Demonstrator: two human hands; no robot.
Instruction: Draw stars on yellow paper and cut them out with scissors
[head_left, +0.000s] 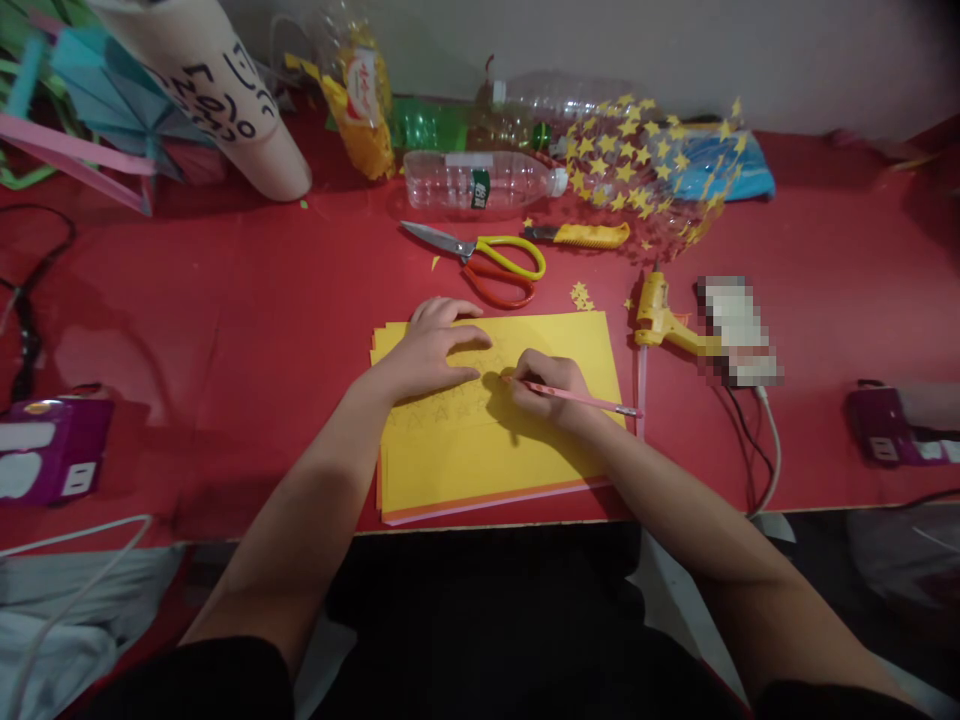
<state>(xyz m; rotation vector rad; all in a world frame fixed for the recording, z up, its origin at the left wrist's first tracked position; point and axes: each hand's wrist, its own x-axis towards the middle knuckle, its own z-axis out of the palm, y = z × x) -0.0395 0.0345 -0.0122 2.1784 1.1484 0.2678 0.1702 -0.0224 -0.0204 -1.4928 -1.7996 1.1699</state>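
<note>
A stack of coloured paper lies before me, with a yellow sheet on top and orange and pink edges showing below. Rows of small pencil-drawn stars run across its left half. My left hand rests on the sheet's upper left part, fingers spread and pointing right. In my right hand is a pink pencil, gripped near its point, which is at the sheet just right of the left fingertips. Beyond the paper are scissors with one yellow and one red handle, and a few cut yellow stars.
A yellow glue gun and a blurred-out phone-like item lie right of the paper. Behind stand a yellow utility knife, clear bottles, a star-covered clear piece and a white tumbler. Purple boxes sit at both sides.
</note>
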